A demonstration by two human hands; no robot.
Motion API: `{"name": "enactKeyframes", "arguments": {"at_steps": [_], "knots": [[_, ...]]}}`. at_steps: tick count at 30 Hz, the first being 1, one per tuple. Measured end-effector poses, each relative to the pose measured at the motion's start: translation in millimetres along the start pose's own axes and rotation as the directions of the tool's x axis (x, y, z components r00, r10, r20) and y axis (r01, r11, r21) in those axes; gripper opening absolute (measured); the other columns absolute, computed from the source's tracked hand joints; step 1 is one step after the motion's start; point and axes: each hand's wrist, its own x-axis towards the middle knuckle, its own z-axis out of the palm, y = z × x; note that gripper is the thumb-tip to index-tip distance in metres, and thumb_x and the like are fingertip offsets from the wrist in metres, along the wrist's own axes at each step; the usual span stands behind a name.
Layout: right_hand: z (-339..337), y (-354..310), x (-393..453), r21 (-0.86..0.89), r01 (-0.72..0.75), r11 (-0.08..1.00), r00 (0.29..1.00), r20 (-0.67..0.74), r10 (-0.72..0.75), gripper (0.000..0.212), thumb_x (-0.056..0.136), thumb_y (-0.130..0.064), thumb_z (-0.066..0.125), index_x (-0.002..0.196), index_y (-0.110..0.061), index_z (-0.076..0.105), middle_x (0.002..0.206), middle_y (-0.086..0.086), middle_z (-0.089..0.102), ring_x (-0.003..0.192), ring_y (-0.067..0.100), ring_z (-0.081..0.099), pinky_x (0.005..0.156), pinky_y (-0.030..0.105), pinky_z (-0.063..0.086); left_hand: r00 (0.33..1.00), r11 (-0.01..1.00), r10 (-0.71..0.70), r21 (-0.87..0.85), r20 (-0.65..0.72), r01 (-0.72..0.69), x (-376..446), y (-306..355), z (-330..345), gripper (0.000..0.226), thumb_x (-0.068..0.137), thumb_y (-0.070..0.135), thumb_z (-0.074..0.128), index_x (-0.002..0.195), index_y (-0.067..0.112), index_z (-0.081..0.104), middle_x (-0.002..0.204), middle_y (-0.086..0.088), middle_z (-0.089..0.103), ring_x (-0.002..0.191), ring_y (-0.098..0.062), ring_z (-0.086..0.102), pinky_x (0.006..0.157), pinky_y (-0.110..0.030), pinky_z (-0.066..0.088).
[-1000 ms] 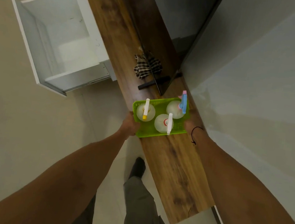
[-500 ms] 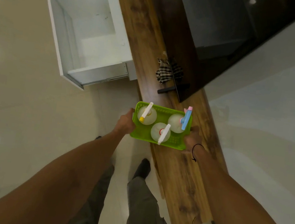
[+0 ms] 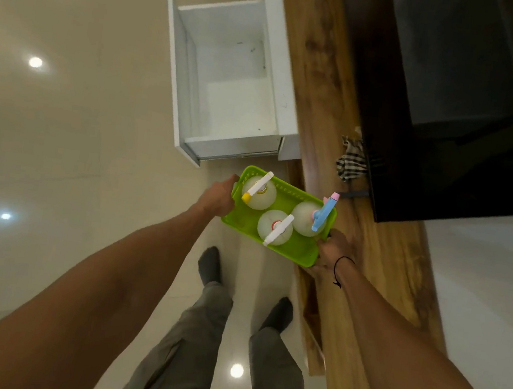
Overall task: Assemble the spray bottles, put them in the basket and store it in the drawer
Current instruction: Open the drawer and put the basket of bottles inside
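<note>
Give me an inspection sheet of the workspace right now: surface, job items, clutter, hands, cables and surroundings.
Surface: long wooden counter, mostly bare.
Job's things: green plastic basket carried off the counter, holding three upright clear spray bottles, with yellow-tipped, white and blue-pink heads; white drawer open, nothing seen inside.
Clutter: checked cloth on the counter by the dark screen.
Grips: left hand holds the basket's left end, right hand its right end.
Cables: nothing seen; a black cord circles the right wrist.
Surroundings: glossy tiled floor, the person's legs below.
</note>
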Motion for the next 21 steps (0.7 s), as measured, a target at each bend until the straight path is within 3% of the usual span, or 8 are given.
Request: {"name": "enactKeyframes", "arguments": {"at_steps": [4, 6, 12, 16, 19, 21], "knots": [[23, -48, -5, 0.211, -0.102, 0.972, 0.993, 0.077, 0.088, 0.037, 0.095, -0.015, 0.066, 0.131, -0.020, 0.060, 0.124, 0.015, 0.065, 0.098, 0.045, 0.070, 0.063, 0.061, 0.062, 0.999, 0.999, 0.035, 0.028, 0.004, -0.035, 26, -19, -51, 0.061, 0.096, 0.007, 0.056, 0.153, 0.014, 0.040, 0.136, -0.028, 0.062, 0.124, -0.047, 0.061, 0.095, -0.047, 0.052], [34, -70, -5, 0.252, -0.115, 0.961, 0.991, 0.095, 0.094, 0.038, 0.090, -0.017, 0.072, 0.126, -0.023, 0.062, 0.121, 0.013, 0.068, 0.097, 0.042, 0.072, 0.062, 0.063, 0.062, 0.999, 0.998, 0.048, 0.039, 0.013, -0.049, 38, -29, -75, 0.060, 0.096, 0.006, 0.054, 0.153, 0.014, 0.039, 0.134, -0.030, 0.063, 0.121, -0.047, 0.062, 0.093, -0.048, 0.054], [57, -134, -9, 0.356, -0.064, 0.932, 0.996, 0.088, 0.035, 0.029, 0.093, -0.031, 0.073, 0.120, -0.035, 0.062, 0.109, 0.007, 0.073, 0.089, 0.034, 0.075, 0.061, 0.051, 0.064, 0.997, 0.990, 0.074, 0.117, 0.025, -0.077, 71, -49, -133, 0.062, 0.097, 0.007, 0.052, 0.155, 0.021, 0.036, 0.120, -0.030, 0.064, 0.108, -0.049, 0.065, 0.083, -0.048, 0.054], [75, -174, -10, 0.366, -0.135, 0.921, 0.982, 0.175, 0.074, 0.034, 0.098, -0.003, 0.060, 0.130, -0.015, 0.058, 0.111, 0.014, 0.068, 0.084, 0.030, 0.067, 0.046, 0.037, 0.060, 0.996, 0.984, 0.089, 0.152, 0.028, -0.092, 93, -56, -172, 0.066, 0.097, 0.006, 0.052, 0.157, 0.024, 0.033, 0.118, -0.028, 0.061, 0.104, -0.048, 0.066, 0.083, -0.049, 0.057], [81, -206, -6, 0.361, -0.195, 0.912, 0.969, 0.215, 0.122, 0.034, 0.102, -0.003, 0.053, 0.136, -0.008, 0.055, 0.115, 0.017, 0.066, 0.093, 0.034, 0.065, 0.045, 0.035, 0.058, 0.995, 0.977, 0.101, 0.188, 0.017, -0.103, 108, -55, -202, 0.068, 0.095, 0.005, 0.052, 0.157, 0.024, 0.033, 0.118, -0.027, 0.060, 0.103, -0.047, 0.066, 0.075, -0.044, 0.053], [83, -225, 1, 0.374, -0.192, 0.908, 0.967, 0.227, 0.111, 0.031, 0.102, -0.003, 0.054, 0.134, -0.006, 0.056, 0.109, 0.017, 0.066, 0.088, 0.035, 0.065, 0.041, 0.032, 0.056, 0.995, 0.973, 0.100, 0.210, 0.016, -0.101, 118, -55, -223, 0.068, 0.095, 0.004, 0.052, 0.157, 0.024, 0.033, 0.119, -0.027, 0.060, 0.103, -0.046, 0.066, 0.073, -0.042, 0.050]]}}
